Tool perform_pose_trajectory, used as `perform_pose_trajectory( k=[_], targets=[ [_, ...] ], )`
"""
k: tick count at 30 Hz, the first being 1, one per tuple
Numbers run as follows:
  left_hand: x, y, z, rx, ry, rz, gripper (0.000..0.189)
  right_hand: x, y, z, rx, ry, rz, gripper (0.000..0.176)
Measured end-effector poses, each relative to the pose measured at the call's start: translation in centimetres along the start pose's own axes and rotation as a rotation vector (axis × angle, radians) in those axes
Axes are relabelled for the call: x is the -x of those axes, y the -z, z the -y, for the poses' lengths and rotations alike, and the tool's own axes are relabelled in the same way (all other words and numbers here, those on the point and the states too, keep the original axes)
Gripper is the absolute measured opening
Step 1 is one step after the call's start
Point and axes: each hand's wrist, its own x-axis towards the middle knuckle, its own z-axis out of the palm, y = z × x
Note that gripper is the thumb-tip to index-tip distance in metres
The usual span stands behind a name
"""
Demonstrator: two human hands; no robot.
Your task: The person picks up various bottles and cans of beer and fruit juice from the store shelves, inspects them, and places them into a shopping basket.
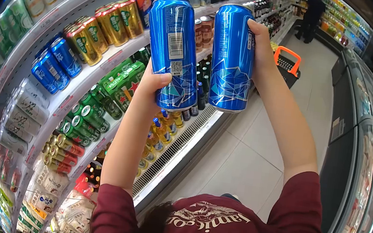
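Two tall blue cans are held up side by side, a small gap between them. My left hand [156,81] grips the left can [174,54] from below and the side, its thumb across the front; a barcode and a square code face me. Around the upper right side of the right can [232,59] my right hand [261,42] is wrapped, most of its fingers hidden behind. Both cans are roughly upright, the left one slightly tilted. Similar blue cans [57,66] lie on the shelf at the left, near gold cans [114,21].
Shelves [86,78] of cans and bottles curve along the left. A black basket [287,70] with an orange handle stands on the floor beyond my right arm. Cabinets [345,150] line the right side. A person [311,17] in dark clothes is far up the aisle.
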Motion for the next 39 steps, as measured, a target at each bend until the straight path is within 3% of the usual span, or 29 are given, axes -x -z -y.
perform_pose_trajectory(
  k=[4, 10, 13, 16, 22, 23, 30, 35, 39],
  targets=[
    [-4.5, -5.0, 5.5, -0.049, 0.016, 0.041, 0.074, 2.2, 9.1, 2.8, 0.066, 0.084, -0.131, 0.047],
    [-6.4, -12.2, 20.6, 0.137, 0.077, -0.052, 0.08, 9.6, 22.7, 3.5, 0.244, 0.192, -0.427, 0.052],
    [-6.3, -16.6, 26.1, 0.378, 0.211, -0.04, 0.077, 13.4, 27.7, 2.9, 0.039, 0.055, -0.5, 0.053],
    [-8.8, -18.5, 30.0, 0.404, 0.34, 0.043, 0.078, 15.0, 32.2, 2.0, -0.055, -0.016, -0.563, 0.056],
    [-20.7, -20.2, 37.2, 0.455, 0.391, 0.185, 0.08, 10.4, 43.4, 2.8, -0.05, -0.019, -0.622, 0.059],
    [-22.9, -20.5, 38.5, 0.482, 0.395, 0.212, 0.08, 9.1, 45.3, 3.4, 0.008, 0.016, -0.665, 0.068],
    [-40.4, -26.1, 46.4, 0.519, 0.406, 0.341, 0.09, 2.2, 59.5, 8.7, 0.146, 0.091, -0.834, 0.067],
    [-48.8, -31.3, 53.2, 0.539, 0.541, 0.358, 0.086, 0.2, 70.8, 11.2, 0.134, 0.096, -0.828, 0.067],
    [-55.2, -36.1, 60.0, 0.46, 0.5, 0.371, 0.084, -3.0, 80.8, 14.1, 0.157, 0.067, -0.777, 0.069]
  ],
)
